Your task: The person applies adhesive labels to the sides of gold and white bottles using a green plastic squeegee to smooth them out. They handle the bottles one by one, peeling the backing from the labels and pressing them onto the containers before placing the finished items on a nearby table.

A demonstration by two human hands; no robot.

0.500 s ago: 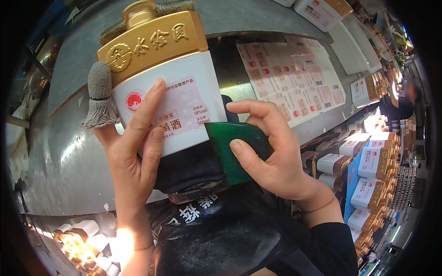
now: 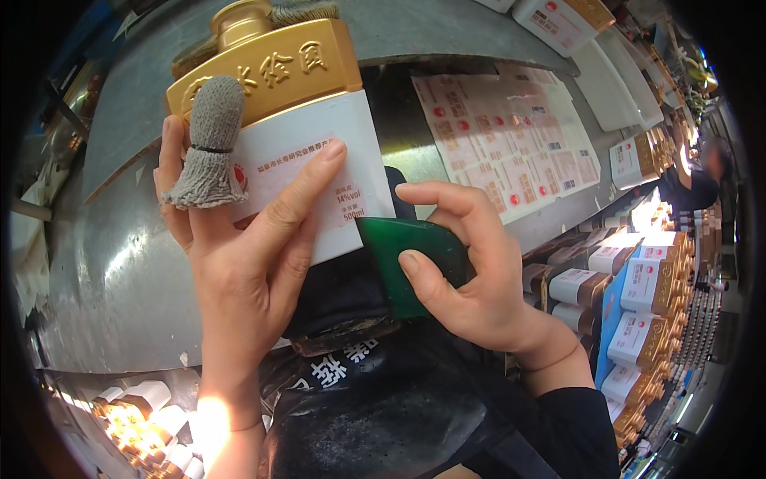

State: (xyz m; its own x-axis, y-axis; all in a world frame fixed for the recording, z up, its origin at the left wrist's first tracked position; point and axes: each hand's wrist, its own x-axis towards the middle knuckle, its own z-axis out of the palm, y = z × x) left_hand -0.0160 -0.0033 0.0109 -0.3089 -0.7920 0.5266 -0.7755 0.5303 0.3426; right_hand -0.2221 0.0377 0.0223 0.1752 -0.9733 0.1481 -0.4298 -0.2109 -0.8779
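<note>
A flat bottle with a white body (image 2: 369,152) and a gold shoulder and neck (image 2: 279,68) stands tilted in front of me, on a black cloth pad (image 2: 339,291). On its front lies a pinkish label (image 2: 275,164), partly under my left hand (image 2: 247,255). That hand's fingers are stretched out over the label, one in a grey knitted finger cover (image 2: 215,120); other fingertips show at the bottle's left edge. My right hand (image 2: 479,279) grips a green, flat scraper (image 2: 399,267), thumb in front, beside the bottle's lower right corner.
Sheets of labels (image 2: 503,136) lie on the metal table (image 2: 136,263) to the right. Several finished-looking bottles stand on a blue-edged rack (image 2: 638,331) at right. A white tray (image 2: 614,80) is at far right. More bottles (image 2: 144,423) stand at lower left.
My left hand has slid right and slightly up across the label, so the covered finger now lies in front of the bottle. My right hand and the scraper have barely moved.
</note>
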